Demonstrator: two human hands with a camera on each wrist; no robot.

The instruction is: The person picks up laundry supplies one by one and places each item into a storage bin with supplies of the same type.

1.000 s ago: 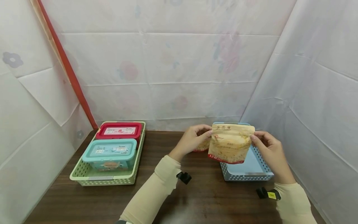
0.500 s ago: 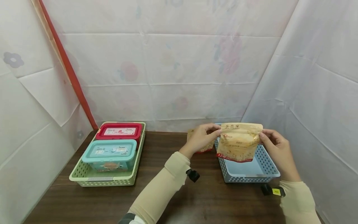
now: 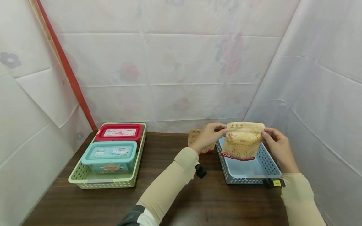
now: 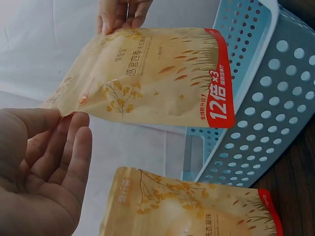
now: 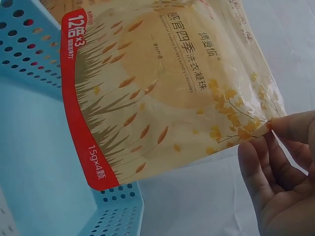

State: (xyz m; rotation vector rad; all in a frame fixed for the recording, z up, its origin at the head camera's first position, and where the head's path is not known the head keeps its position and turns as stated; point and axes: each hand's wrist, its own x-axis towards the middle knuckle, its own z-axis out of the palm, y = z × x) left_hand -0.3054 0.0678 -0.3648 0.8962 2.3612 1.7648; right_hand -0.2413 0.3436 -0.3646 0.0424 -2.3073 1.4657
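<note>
Both hands hold up a tan pouch of laundry capsules [image 3: 243, 141] with a red bottom band, over the blue perforated basket [image 3: 249, 179]. My left hand [image 3: 207, 136] pinches its upper left corner between thumb and fingers. At the upper right corner, my right hand [image 3: 278, 147] pinches it the same way, seen close in the right wrist view [image 5: 285, 167]. Within the blue basket, the floor [image 5: 39, 162] shows bare plastic where visible. A second tan pouch [image 4: 172, 206] stands on the table left of that basket, partly covered by my left hand in the head view.
On the left of the dark wooden table [image 3: 175, 201] sits a green basket [image 3: 107, 184]. It holds a red-lidded box [image 3: 120, 131] and a turquoise-lidded box [image 3: 110, 155]. White patterned sheets [image 3: 169, 62] hang close behind and on both sides.
Both hands have carried the pouch to the right and slightly up, more squarely over the blue basket. More of the second pouch shows behind my left hand.
</note>
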